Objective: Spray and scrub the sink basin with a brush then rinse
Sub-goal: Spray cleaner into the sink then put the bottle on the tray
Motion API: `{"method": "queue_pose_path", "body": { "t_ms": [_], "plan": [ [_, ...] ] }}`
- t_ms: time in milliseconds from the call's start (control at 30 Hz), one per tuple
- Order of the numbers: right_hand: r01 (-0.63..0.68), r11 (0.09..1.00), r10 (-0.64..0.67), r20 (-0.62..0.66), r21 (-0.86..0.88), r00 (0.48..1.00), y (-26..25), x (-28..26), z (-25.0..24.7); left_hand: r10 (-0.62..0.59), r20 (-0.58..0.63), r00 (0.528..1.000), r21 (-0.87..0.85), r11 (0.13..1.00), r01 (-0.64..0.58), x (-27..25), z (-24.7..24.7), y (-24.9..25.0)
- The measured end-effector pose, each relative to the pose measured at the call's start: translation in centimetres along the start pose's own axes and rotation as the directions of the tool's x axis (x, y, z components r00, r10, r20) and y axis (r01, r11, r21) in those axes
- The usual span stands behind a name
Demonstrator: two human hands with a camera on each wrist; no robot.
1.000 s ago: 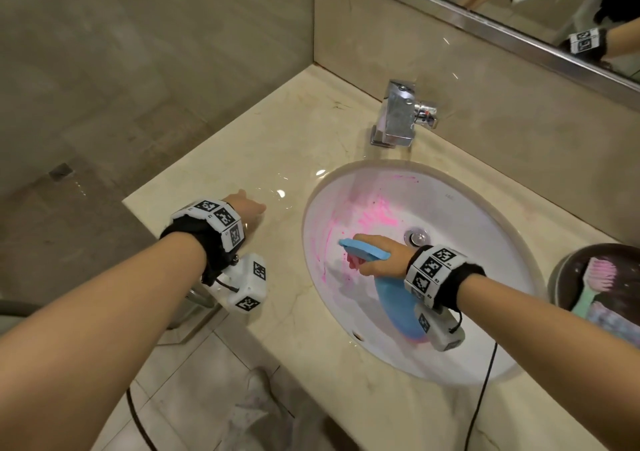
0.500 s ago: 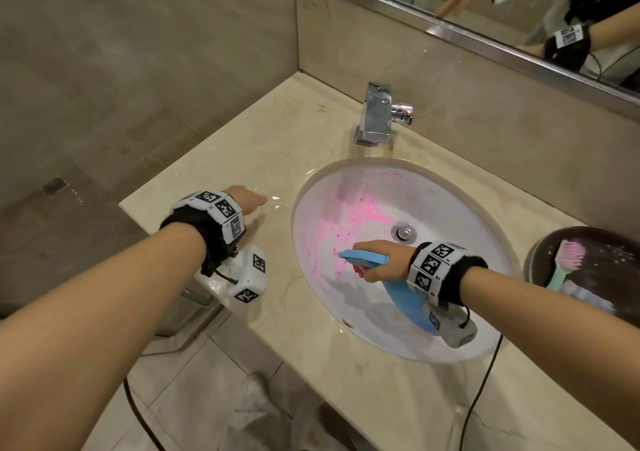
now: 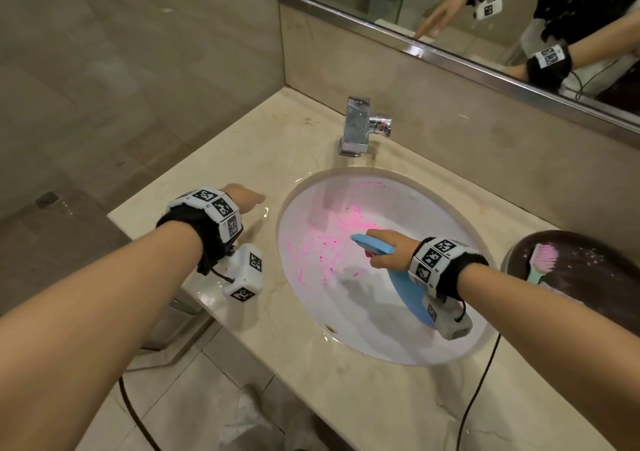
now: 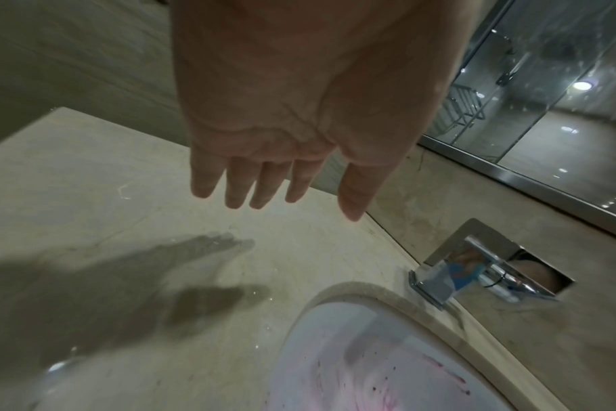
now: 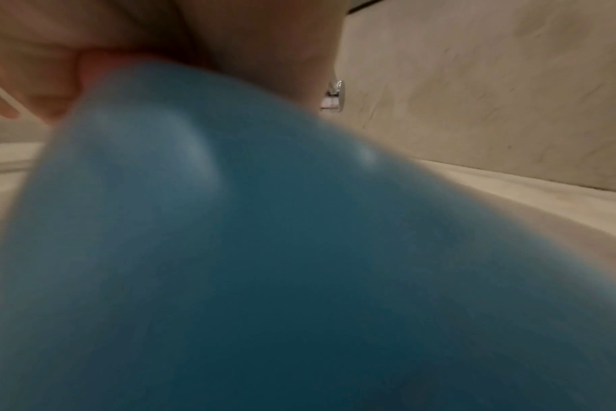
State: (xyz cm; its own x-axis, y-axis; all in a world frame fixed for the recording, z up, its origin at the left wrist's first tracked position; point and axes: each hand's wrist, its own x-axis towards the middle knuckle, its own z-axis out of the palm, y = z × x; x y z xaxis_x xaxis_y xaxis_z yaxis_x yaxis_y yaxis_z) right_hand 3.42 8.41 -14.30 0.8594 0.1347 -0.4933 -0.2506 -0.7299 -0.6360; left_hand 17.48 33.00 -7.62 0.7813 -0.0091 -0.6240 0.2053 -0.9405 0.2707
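My right hand (image 3: 389, 254) grips a blue spray bottle (image 3: 405, 287) inside the white sink basin (image 3: 363, 315); its nozzle points left at the pink spray smeared and speckled over the basin's left half. The bottle (image 5: 264, 250) fills the right wrist view, with my right hand (image 5: 50, 83) curled at its neck. My left hand (image 3: 244, 197) hovers over the wet counter left of the basin, palm down, fingers (image 4: 234, 192) straight and holding nothing. A brush (image 3: 542, 260) with pink bristles and a mint handle lies in a dark bowl (image 3: 599, 277) right of the sink.
A chrome faucet (image 3: 360, 124) stands behind the basin on the beige marble counter (image 3: 214, 173). A mirror (image 3: 450, 10) runs along the back wall. A black cable (image 3: 474, 398) hangs over the counter's front edge at the right.
More pink spray speckles the basin's left side than a second ago. My right hand and the bottle have shifted slightly within the basin. My left hand stays over the counter.
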Motion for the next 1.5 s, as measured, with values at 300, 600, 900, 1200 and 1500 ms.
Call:
{"method": "queue_pose_path", "body": {
  "t_ms": [300,600,900,1200,1500],
  "plan": [
    [0.073,0.966,-0.004,-0.264,0.249,0.964,1.4,-2.1,-2.6,0.042,0.002,0.999,-0.005,0.999,-0.042,-0.2,0.1,2.4],
    [0.113,0.951,0.093,-0.619,0.286,0.779,3.2,-5.5,-6.0,0.175,0.058,0.983,-0.248,0.956,-0.155,-0.2,1.0,7.9],
    [0.143,0.916,0.287,-0.861,0.375,0.42,6.1,-12.6,-9.3,0.386,0.124,0.914,-0.235,0.906,-0.351,-2.9,2.9,15.1],
    [0.135,0.908,0.388,-0.918,0.396,0.084,10.7,-20.3,-11.1,0.496,0.24,0.835,-0.24,0.863,-0.444,-5.6,7.1,21.6],
    [0.117,0.865,0.499,-0.86,0.488,-0.104,16.1,-25.6,-9.6,0.575,0.28,0.769,-0.314,0.812,-0.493,-7.9,12.2,25.9]
  ]
}}
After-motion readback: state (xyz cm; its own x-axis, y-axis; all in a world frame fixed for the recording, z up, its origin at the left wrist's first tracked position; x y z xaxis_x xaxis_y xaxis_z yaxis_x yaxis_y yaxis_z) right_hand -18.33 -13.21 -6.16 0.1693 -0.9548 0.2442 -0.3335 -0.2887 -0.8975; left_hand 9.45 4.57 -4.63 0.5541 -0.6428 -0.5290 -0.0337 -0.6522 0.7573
